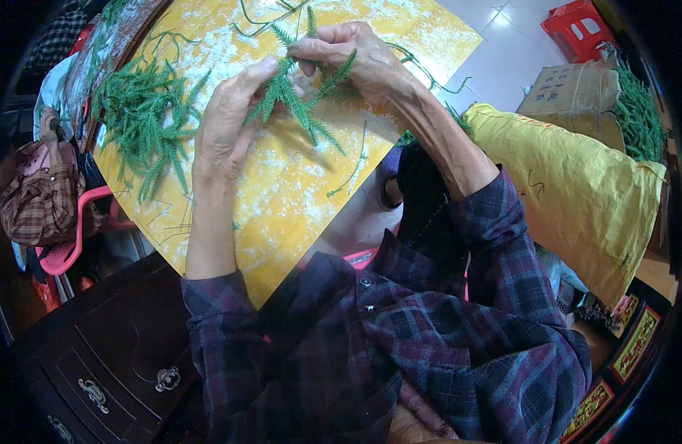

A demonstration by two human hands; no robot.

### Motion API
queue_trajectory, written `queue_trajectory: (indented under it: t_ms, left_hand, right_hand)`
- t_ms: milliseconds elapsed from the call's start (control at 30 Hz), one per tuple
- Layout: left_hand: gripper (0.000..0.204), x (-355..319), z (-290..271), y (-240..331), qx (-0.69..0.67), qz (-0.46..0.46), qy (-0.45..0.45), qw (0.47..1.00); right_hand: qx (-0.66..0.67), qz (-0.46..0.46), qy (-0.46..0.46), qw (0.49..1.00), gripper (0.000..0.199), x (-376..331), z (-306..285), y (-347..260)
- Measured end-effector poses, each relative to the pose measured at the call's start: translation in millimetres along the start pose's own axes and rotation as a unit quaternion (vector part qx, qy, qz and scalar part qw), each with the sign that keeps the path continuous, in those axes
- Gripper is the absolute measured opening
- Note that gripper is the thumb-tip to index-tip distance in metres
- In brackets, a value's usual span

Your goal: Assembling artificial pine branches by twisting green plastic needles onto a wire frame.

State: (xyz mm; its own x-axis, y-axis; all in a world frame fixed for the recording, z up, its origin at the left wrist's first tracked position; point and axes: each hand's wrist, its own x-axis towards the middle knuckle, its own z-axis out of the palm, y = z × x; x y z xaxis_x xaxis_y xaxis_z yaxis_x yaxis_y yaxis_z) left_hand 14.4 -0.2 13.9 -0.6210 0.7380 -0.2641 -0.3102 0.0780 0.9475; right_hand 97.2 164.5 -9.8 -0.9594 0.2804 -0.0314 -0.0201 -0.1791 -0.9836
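Note:
Over the far part of the yellow tabletop (274, 211), both my hands hold one green plastic fern-like sprig (285, 96) with several feathery fronds spreading from a centre. My left hand (230, 122) grips it from the left, its fingertips partly hidden behind the fronds. Thumb and forefinger of my right hand (359, 63) pinch the top of the sprig, close to an upright frond. A heap of similar green sprigs (145, 107) lies just left of my left hand. Thin green stems (270, 22) are scattered beyond my hands, and white flakes speckle the tabletop.
At the right lie a large yellow sack (563, 166) and a cardboard box (574, 92) beside more greenery (637, 111). A red stool (578, 31) stands far right. Another person in a brown checked shirt (37, 196) sits left, near a pink chair (78, 229). Dark wooden drawers (104, 355) stand near left.

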Motion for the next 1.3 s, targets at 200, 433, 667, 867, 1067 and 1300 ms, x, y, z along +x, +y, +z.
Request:
queue_trajectory:
  t_ms: [200, 433, 667, 867, 1067, 1300]
  left_hand:
    - [0.017, 3, -4, -5, -0.006, 0.005, -0.035, 0.999]
    - [0.015, 8, -19, -15, -0.055, 0.04, -0.019, 0.998]
    - [0.014, 6, -7, -17, -0.028, 0.059, -0.02, 0.998]
    - [0.015, -3, -13, -1, -0.042, 0.208, 0.042, 0.976]
    - [0.017, -36, -21, 16, -0.089, 0.215, 0.027, 0.972]
    - [0.015, -100, -90, 41, -0.122, 0.23, 0.111, 0.959]
  right_hand:
    - [0.036, 0.012, 0.007, 0.999, 0.017, 3, 0, 8]
    - [0.054, -0.006, -0.031, 0.998, 0.015, 6, 11, 10]
    - [-0.06, -0.021, -0.007, 0.998, 0.025, 9, -4, 8]
    - [0.269, -0.03, 0.069, 0.96, 0.048, 14, 0, 14]
    - [0.112, -0.025, 0.119, 0.986, 0.038, 12, -6, 20]
    - [-0.146, -0.166, 0.128, 0.967, 0.041, -4, 16, 23]
